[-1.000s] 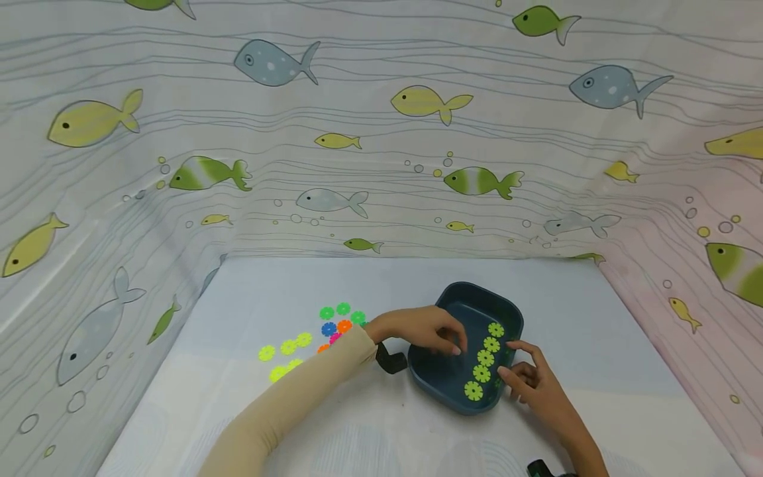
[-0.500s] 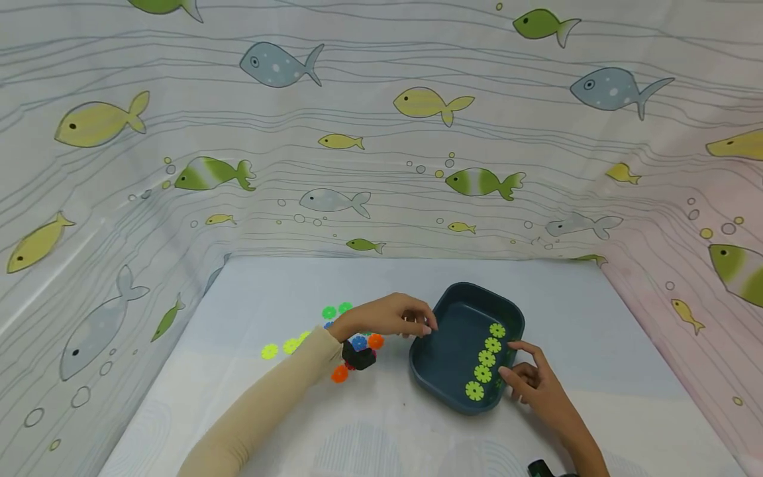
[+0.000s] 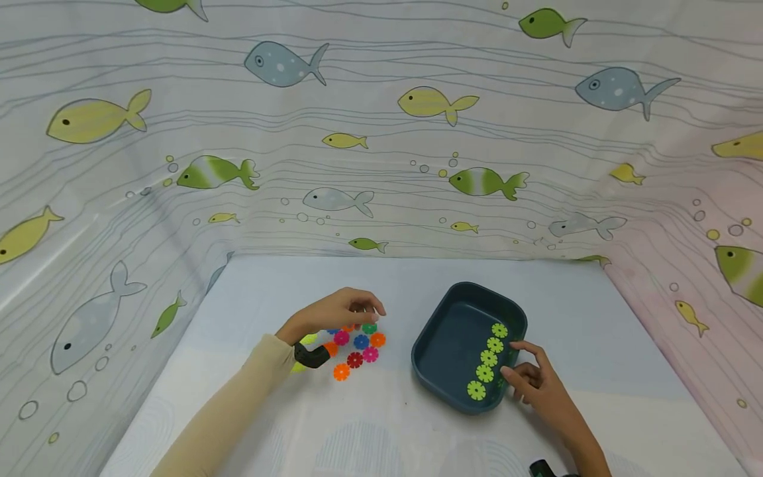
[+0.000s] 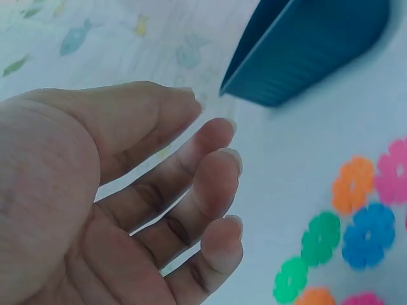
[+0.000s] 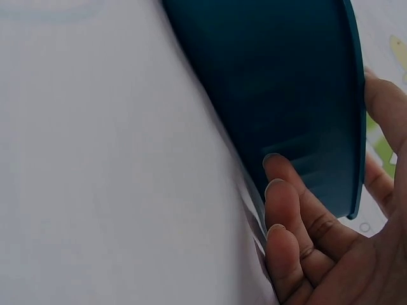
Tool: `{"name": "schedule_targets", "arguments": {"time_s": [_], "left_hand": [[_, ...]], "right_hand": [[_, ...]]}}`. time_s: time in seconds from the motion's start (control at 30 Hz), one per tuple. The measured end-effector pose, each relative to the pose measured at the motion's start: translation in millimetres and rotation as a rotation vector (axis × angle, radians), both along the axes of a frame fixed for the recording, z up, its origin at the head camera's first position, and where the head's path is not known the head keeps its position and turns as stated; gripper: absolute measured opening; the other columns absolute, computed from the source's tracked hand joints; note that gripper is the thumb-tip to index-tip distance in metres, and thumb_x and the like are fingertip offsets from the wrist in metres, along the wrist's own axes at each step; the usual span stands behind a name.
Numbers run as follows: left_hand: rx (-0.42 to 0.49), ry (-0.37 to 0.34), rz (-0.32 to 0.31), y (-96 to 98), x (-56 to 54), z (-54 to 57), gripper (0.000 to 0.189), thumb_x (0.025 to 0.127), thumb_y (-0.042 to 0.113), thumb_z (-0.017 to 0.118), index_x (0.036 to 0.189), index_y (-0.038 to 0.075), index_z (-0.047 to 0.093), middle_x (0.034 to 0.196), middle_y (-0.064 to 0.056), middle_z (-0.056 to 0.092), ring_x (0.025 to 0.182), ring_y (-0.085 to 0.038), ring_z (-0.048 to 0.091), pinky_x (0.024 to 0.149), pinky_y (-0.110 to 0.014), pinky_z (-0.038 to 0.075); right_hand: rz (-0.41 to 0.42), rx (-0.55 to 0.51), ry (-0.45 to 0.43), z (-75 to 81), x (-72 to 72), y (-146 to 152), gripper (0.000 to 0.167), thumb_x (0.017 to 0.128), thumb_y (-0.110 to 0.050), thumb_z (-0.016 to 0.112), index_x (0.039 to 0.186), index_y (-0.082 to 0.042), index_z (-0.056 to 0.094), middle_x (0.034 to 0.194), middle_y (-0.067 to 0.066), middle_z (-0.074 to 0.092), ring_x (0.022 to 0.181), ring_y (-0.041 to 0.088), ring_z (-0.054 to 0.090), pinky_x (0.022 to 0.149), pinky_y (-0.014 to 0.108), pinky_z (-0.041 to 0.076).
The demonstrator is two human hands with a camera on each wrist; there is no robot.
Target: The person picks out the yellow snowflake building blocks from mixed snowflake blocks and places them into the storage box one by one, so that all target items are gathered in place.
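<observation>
A dark blue plastic tub (image 3: 444, 351) rests on the table, with several yellow-green flower-shaped discs (image 3: 489, 358) lined up along its right side. My right hand (image 3: 541, 387) holds the tub's right side, thumb and index finger at the rim. In the right wrist view, the other fingers (image 5: 284, 206) curl against its outer wall. Left of the tub, my left hand (image 3: 338, 309) hovers over a loose group of coloured discs. Its fingers are relaxed, and the left wrist view shows nothing between the fingertips (image 4: 219, 184).
Orange, pink, red, blue and green flower-shaped discs (image 3: 361, 342) lie scattered below the left hand. A few yellow-green discs (image 3: 298, 368) are partly hidden behind the left wrist. Fish-printed sheeting (image 3: 334, 199) encloses the back and sides of the white table (image 3: 405, 444).
My left hand has come out of the tub and moved left, over the coloured discs. My right hand and the tub stay in place.
</observation>
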State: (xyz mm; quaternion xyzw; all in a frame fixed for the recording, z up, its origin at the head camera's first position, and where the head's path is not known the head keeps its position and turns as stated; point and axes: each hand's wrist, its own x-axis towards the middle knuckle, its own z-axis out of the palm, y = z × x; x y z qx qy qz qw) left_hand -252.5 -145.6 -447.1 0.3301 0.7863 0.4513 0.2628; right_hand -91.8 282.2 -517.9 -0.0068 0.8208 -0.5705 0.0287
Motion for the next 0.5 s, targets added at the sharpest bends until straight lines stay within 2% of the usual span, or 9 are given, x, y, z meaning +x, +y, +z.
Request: {"name": "schedule_targets", "arguments": {"time_s": [0.2,0.37,0.5], "left_hand": [[-0.045,0.025,0.098,-31.7,6.9,-6.3,0.028,0.104,0.026,0.063,0.124,0.008,0.069,0.112,-0.017,0.068,0.097,-0.040,0.062,0.084,-0.050,0.054],[-0.074,0.044,0.152,-56.9,12.3,-12.0,0.028,0.104,0.025,0.064,0.124,0.006,0.068,0.104,-0.020,0.067,0.083,-0.044,0.060,0.074,-0.050,0.055],[-0.096,0.060,0.203,-73.9,16.0,-16.3,0.029,0.103,0.027,0.065,0.124,0.007,0.069,0.108,-0.017,0.069,0.079,-0.036,0.062,0.071,-0.043,0.056]], "right_hand": [[-0.018,0.010,-0.023,-0.3,0.4,-0.6,0.061,0.102,-0.027,0.067,0.151,-0.017,0.033,0.091,0.013,0.067,0.067,0.028,0.061,0.058,0.034,0.050],[-0.023,0.016,-0.031,-1.8,0.0,-0.4,0.061,0.102,-0.029,0.068,0.151,-0.018,0.033,0.091,0.014,0.066,0.067,0.027,0.061,0.058,0.034,0.050],[-0.026,0.017,-0.035,-1.4,0.1,-0.7,0.062,0.102,-0.030,0.068,0.151,-0.018,0.033,0.091,0.014,0.066,0.067,0.027,0.061,0.059,0.034,0.050]]}}
